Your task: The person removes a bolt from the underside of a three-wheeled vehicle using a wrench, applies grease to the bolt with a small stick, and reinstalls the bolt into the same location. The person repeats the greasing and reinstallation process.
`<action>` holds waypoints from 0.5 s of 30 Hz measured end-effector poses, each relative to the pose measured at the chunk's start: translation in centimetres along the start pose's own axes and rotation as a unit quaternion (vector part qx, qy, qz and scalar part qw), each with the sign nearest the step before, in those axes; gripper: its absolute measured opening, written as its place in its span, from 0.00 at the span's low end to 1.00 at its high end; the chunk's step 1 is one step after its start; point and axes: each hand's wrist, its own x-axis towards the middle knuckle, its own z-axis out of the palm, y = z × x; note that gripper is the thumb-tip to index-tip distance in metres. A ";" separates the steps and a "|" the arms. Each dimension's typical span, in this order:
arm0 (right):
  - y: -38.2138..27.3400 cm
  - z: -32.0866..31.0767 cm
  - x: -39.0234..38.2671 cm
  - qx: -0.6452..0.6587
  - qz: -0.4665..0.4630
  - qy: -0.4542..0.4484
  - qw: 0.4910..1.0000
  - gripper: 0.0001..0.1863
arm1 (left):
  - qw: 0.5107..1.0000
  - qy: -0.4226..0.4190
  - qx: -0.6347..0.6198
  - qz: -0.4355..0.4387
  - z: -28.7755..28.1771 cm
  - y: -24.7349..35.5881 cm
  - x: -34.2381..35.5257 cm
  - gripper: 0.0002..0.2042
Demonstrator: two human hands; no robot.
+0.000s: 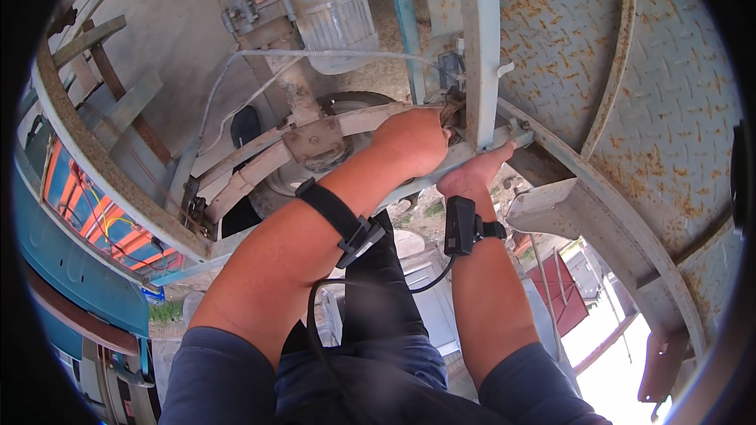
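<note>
- The work sits at a dark frayed bundle of cord or wire (453, 105), wedged where the pale grey-blue upright steel post (479, 47) meets the pale painted angle-iron rail (453, 159), roughly centre of the view and slightly far.
- The left hand (411, 140) is balled up tight against that bundle, knuckles toward the camera; its fingertips are hidden, so whether it actually pinches the strands I cannot tell.
- The right hand (476, 175) comes up from below the rail just to the right, fingers stretched toward the post's foot and the small grey bracket (520, 136); it touches the metal, but a closed hold on anything cannot be made out.
- Judging progress: the bundle looks tangled and lodged at the joint, not freed or neatly tied, so the job reads as mid-way at best, with both hands committed at the 1 spot.
- Each wrist carries a black strap with a small black device (460, 225), joined by a thin black cable (370, 283).
- Far left of the joint stands a grey ribbed electric motor (335, 20), with a white corrugated hose (315, 53) running across to the post.
- To the right curves a rusty chequer-plate steel wall (630, 94).
- Near and below, open air: ground, rooftops and a red panel (563, 299) well apart from the hands.
</note>
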 end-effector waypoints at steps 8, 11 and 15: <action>-0.1 0.5 -0.7 0.002 0.004 0.022 1.000 0.44 | 0.999 -0.027 0.017 -0.016 -0.9 1.6 -0.3 0.19; -0.2 0.6 -0.7 0.000 0.013 0.043 0.999 0.45 | 0.999 -0.039 0.029 -0.019 -1.0 2.4 -0.4 0.20; 0.0 0.3 -0.4 0.002 -0.014 0.008 1.000 0.44 | 0.999 -0.033 0.037 -0.011 -1.2 1.7 -0.2 0.19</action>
